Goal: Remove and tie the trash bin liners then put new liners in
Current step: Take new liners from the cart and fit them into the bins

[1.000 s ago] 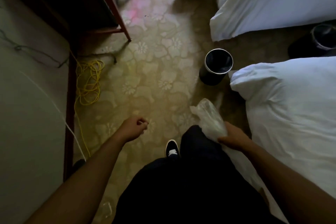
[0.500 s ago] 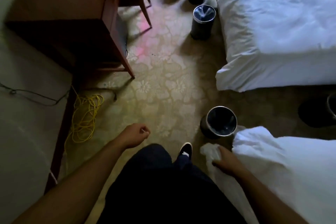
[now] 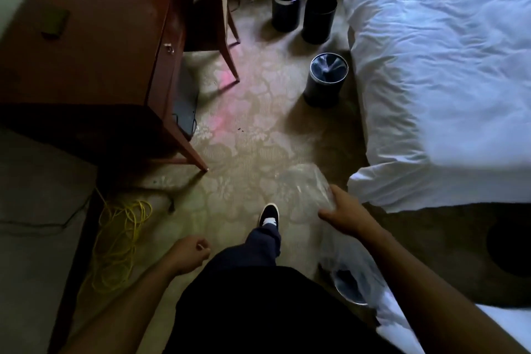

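The right hand (image 3: 344,211) grips a crumpled clear plastic bin liner (image 3: 309,185) (above the patterned beige carpet (image 3: 253,135)); the left hand (image 3: 191,251) is curled into a fist, holding nothing.

The patterned carpet (image 3: 258,146) bears the white bed (image 3: 445,66). Just beside the bed's edge stands a lined bin (image 3: 326,80); a second bin (image 3: 319,17) and third bin (image 3: 286,6) stand farther along that edge — close together. A yellow cable (image 3: 120,241) lies coiled well apart from the bed.
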A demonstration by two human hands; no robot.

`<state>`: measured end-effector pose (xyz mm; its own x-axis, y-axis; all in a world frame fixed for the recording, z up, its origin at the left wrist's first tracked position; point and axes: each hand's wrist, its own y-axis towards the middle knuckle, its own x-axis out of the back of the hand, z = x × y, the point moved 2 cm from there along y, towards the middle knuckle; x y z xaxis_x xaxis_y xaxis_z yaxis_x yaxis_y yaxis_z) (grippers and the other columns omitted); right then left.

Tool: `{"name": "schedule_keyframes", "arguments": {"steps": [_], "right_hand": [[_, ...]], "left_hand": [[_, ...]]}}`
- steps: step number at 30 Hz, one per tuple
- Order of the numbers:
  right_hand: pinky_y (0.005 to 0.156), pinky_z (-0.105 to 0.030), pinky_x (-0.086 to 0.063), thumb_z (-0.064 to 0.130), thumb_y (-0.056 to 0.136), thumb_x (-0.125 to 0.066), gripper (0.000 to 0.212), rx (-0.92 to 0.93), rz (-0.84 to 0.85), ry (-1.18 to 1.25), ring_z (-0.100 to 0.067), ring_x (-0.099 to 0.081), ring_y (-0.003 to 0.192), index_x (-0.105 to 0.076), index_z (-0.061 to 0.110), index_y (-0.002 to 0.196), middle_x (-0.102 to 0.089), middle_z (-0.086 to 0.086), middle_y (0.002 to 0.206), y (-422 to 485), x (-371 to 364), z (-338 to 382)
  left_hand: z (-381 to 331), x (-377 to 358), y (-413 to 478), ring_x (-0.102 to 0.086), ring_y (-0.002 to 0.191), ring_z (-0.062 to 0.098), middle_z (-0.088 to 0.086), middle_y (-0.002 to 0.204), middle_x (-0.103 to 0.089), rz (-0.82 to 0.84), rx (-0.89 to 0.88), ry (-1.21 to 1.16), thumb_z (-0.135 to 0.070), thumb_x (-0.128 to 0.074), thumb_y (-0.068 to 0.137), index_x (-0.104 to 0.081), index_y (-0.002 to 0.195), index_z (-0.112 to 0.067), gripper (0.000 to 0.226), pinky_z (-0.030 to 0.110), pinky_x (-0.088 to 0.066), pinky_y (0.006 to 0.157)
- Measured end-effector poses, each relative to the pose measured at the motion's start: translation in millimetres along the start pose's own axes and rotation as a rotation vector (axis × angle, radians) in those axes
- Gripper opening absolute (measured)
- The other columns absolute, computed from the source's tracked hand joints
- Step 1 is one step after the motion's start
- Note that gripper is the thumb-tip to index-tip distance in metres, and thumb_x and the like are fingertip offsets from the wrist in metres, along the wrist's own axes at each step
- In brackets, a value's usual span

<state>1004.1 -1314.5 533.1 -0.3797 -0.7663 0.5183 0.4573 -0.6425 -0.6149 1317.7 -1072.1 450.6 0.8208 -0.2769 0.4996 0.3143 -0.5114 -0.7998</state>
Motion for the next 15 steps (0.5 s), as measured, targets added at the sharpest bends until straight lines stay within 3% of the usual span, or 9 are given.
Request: {"name": "schedule_keyframes", "arguments": {"steps": [6,11,15], "right_hand": [[0.103,-0.040,-0.048,0.031,0.092,-0.070,0.057,-0.140,-0.003,-0.122,-0.015,-0.056,0.112,-0.045,0.023,0.143,-0.058,-0.005,0.136,70,66,-6],[0.097,-0.036,-0.048,0.027,0.088,-0.074,0.061,-0.315,-0.059,-0.133,-0.021,-0.059,0.117,-0.046,0.020,0.141,-0.059,-0.005,0.131,113,106,-18],[0.095,-0.039,-0.053,0.031,0.090,-0.070,0.050,-0.437,-0.066,-0.125,-0.021,-0.063,0.107,-0.050,0.020,0.135,-0.064,-0.006,0.124,165,140,-30]], "left_hand": [[-121,102,89,-0.068,0.082,0.015,-0.002,0.090,-0.072,0.063,-0.113,0.043,-0.027,-0.061,0.095,-0.068,0.090,-0.026,0.008,0.031,-0.055,0.074],[-244,169,148,-0.069,0.087,0.017,0.000,0.098,-0.072,0.064,-0.238,0.034,-0.029,-0.059,0.097,-0.068,0.104,-0.022,0.014,0.032,-0.055,0.071],[-331,212,200,-0.071,0.086,0.014,-0.004,0.096,-0.073,0.040,-0.334,-0.008,-0.026,-0.058,0.098,-0.069,0.105,-0.022,0.014,0.038,-0.059,0.078]]}}
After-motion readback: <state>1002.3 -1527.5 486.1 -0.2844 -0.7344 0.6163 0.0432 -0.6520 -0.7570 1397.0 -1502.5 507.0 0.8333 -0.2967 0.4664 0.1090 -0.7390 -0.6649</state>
